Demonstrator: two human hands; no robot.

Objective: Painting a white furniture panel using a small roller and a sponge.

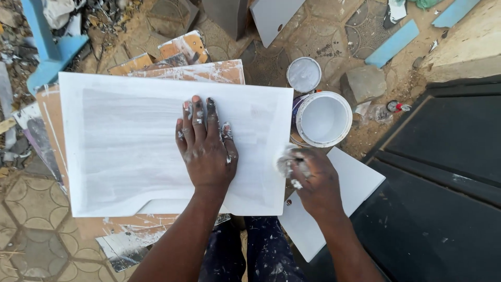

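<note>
Your knees in dark, paint-spotted trousers (261,256) are closest to you, at the bottom. Just past them lies the white board (125,151), flat on some old paint-streaked boards (125,245). Its long side runs from left to right in front of you.

Your left hand (206,146) lies flat on the board, on its right half. The fingers (197,116) are stretched out, close together, and point away from you. It holds nothing. It just presses down on the board. There are white paint spots all over it.

Your right hand (313,180) is off the board, just beside its right edge. It is curled tight around a small white rag (288,161). The rag touches the board's right edge or sits very near it; you cannot tell which. So the right hand is the nearer one to that edge, and the board lies to its left.

A smaller white panel (360,183) lies under your right hand.

A bit farther off, just past your right hand, stands an open white paint bucket (323,119). Its round lid (303,74) lies on the ground behind it. A grey stone (365,83) sits to the right of the lid.
</note>
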